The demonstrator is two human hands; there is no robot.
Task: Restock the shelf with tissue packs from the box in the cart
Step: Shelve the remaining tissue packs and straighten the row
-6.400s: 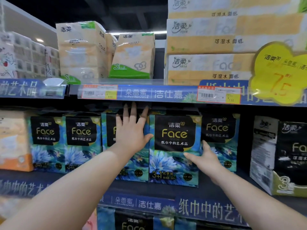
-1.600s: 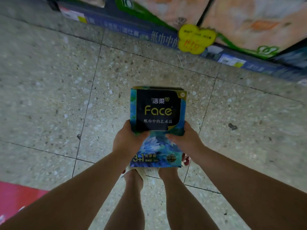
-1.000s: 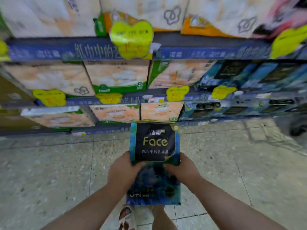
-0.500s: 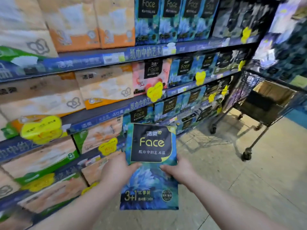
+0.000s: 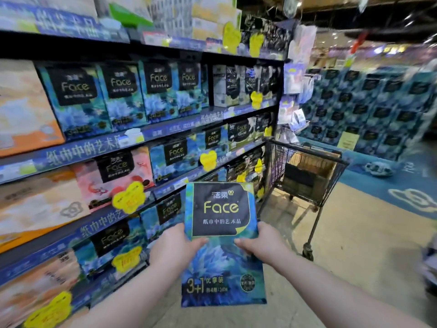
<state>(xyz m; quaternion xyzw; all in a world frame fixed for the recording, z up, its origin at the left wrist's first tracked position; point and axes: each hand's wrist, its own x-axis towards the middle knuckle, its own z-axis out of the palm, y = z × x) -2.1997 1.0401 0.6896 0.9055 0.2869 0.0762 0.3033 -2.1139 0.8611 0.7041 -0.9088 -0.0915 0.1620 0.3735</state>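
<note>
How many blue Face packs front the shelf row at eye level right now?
4, side by side: far left, second, third, and rightmost beside the black-and-white packs. More may sit hidden behind them.

Pack (image 5: 222, 245): glossy plastic film. Cart (image 5: 307, 171): dark metal wire. Box (image 5: 309, 162): brown cardboard. Floor (image 5: 354, 245): smooth speckled stone.
</note>
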